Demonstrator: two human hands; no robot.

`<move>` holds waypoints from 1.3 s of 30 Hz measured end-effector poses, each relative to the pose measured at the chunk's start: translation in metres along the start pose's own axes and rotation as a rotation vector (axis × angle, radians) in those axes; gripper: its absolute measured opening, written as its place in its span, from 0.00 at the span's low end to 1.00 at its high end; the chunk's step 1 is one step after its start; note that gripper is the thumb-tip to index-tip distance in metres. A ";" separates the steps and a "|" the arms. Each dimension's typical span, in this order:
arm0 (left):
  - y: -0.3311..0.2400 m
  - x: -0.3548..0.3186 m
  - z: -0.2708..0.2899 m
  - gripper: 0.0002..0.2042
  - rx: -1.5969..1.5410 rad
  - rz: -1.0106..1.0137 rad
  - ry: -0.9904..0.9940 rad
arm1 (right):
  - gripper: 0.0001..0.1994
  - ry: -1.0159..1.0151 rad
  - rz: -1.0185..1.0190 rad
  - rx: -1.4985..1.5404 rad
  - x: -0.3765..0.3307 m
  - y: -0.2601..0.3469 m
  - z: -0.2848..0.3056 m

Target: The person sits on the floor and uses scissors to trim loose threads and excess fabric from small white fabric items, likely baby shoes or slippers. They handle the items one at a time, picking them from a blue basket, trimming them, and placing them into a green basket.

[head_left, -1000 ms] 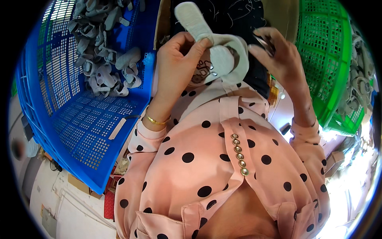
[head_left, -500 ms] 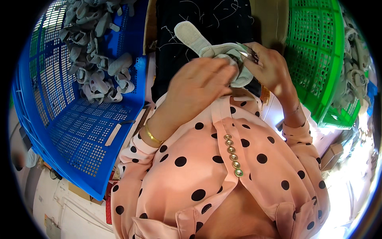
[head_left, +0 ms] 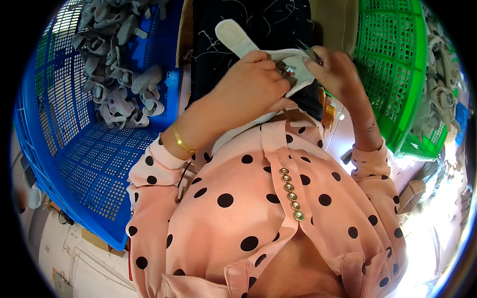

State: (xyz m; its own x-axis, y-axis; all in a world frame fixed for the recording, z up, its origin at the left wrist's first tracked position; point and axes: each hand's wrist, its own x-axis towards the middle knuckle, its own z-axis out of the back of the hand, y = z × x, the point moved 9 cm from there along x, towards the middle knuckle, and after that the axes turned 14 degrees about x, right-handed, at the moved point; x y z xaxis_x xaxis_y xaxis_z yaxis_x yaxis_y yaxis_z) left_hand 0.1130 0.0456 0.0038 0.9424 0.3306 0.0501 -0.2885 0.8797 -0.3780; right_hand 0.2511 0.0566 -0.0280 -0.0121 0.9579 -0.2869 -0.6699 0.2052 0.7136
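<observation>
My left hand (head_left: 251, 82) is closed around a whitish shoe upper (head_left: 304, 74) above my lap. Its rounded strap (head_left: 233, 37) sticks out beyond my knuckles, and a small coloured mark shows on the inside of the upper. At the upper's right edge, my right hand (head_left: 338, 72) is closed on small pointed thread snips (head_left: 304, 47). The blades point up and to the left, past the rim of the upper; their handles are mostly hidden in my fingers.
On the left stands a blue perforated basket (head_left: 97, 171) holding a heap of grey shoe uppers (head_left: 119, 94). A green basket (head_left: 392, 69) stands at the right, with more uppers (head_left: 439, 94) beyond it. Loose thread ends lie on the dark cloth (head_left: 213, 64) over my lap.
The upper has turned and its inside shows more. My left hand has shifted slightly left with it. The snips' blades have swung upward, away from the middle of the upper.
</observation>
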 end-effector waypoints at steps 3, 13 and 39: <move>0.022 -0.013 0.026 0.08 -0.040 0.058 -0.218 | 0.14 0.023 0.012 -0.043 0.001 0.007 0.005; 0.043 0.006 0.021 0.09 0.268 0.292 -0.177 | 0.14 0.070 0.021 -0.008 0.010 0.009 -0.003; 0.053 0.048 -0.033 0.05 0.094 0.188 0.046 | 0.20 0.067 -0.046 0.120 0.002 -0.010 -0.009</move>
State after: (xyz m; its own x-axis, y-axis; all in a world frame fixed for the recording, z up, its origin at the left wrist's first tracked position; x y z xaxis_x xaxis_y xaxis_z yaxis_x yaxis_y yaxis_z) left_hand 0.1482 0.0965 -0.0438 0.8764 0.4782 -0.0566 -0.4728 0.8324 -0.2889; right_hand 0.2510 0.0543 -0.0420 -0.0363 0.9322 -0.3602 -0.5771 0.2747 0.7691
